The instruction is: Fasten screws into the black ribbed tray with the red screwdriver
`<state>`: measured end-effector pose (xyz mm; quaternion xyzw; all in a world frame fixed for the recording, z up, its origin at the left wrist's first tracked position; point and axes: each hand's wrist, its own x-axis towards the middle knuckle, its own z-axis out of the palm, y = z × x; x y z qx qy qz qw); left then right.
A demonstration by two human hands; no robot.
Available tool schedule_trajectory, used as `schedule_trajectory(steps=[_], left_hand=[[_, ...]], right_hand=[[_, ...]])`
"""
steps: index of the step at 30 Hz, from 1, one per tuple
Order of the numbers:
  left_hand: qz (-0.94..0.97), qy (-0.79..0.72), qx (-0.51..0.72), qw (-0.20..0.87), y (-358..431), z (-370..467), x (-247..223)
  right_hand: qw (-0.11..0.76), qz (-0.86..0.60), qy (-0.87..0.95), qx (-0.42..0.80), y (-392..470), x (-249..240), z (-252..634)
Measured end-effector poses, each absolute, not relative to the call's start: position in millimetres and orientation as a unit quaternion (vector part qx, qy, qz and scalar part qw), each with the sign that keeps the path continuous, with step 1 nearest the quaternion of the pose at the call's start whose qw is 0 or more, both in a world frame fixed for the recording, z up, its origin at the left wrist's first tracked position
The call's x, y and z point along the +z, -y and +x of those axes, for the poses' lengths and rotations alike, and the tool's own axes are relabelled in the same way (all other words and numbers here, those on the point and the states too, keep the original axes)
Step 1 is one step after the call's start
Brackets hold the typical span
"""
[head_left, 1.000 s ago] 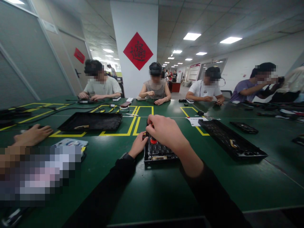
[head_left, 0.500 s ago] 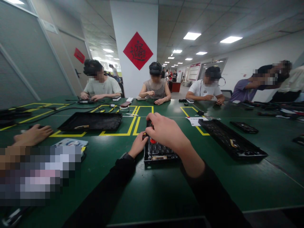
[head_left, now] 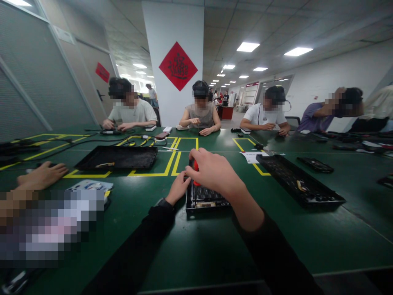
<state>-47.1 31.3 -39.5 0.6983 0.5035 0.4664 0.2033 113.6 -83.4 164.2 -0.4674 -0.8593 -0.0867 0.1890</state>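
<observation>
Green, yellow-taped bench [head_left: 196, 254] faces a white pillar [head_left: 173, 24]. Toward the bench's front edge, the right hand [head_left: 213, 170] grips a red object [head_left: 196, 165] over a black rectangular tray [head_left: 198, 210]; the left hand [head_left: 178, 188] touches it, grip unclear.

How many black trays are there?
3 clearly: a small tray under the right hand, a wide tray left, a long tray right. The flat black piece farther right may be another.

Table [head_left: 307, 237] green, yellow [head_left: 172, 164] stripes; trays [head_left: 123, 157] black; diamond poster [head_left: 178, 65] red.
</observation>
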Motion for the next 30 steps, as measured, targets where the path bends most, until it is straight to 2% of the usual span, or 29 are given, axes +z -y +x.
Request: schedule_trajectory(steps=[11,19,25,30], left_hand=[[0.685,-0.507,0.484,0.198,-34,-46,-41],[0.674,-0.513,0.483,0.222,-34,-46,-43],[0.677,-0.517,0.487,0.194,-36,-47,-45],[0.685,-0.505,0.485,0.2,-35,-46,-44]], right_hand=[[0.204,-0.415,0.884,-0.073,82,166,118],[0.208,-0.441,0.871,-0.067,78,165,117],[0.192,-0.373,0.908,-0.02,85,173,122],[0.21,-0.396,0.894,-0.003,85,172,121]])
